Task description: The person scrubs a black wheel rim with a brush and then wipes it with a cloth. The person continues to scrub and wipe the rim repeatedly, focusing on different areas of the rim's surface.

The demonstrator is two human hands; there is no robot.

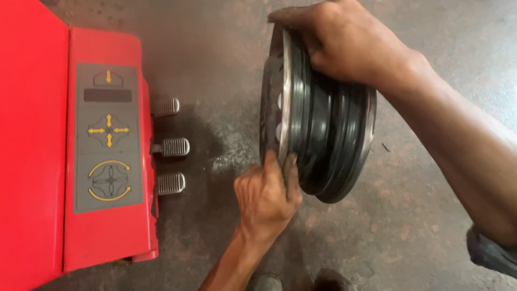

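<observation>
Stained grey concrete floor (pixel 420 226) across whole view, darker patch with a wet-looking smear between machine and wheel; glossy red metal machine housing (pixel 32 151) along left edge, taller slab at far left plus lower sloped panel toward centre, bearing grey rectangular label plate (pixel 110 97) with yellow arrow symbols in three groups stacked top to bottom; bare black steel wheel rim with silvery outer lip (pixel 323 134) right of centre, standing on edge, tilted slightly, no tyre on it, barrel grooves facing camera, face side turned toward machine, well apart from pedals, contact with floor hidden behind lower curve, cannot tell if lifted or resting; right hand (pixel 344 40) coming in from upper right on long bare forearm, clamped over top of rim, fingers curled across the lip toward the face side, firm hold; left hand (pixel 266 196) coming up from bottom centre, closed on lower front lip of rim, thumb pressed up along the silvery edge, fingers wrapped behind and out of sight; dark sleeve edge (pixel 490 250) at right border near the elbow; three ribbed grey metal foot pedals (pixel 171 146) sticking out of machine side in a vertical row, middle one reaching furthest, all untouched; two dark shoe tips (pixel 293 281) at bottom edge just below left wrist, partly cut off
</observation>
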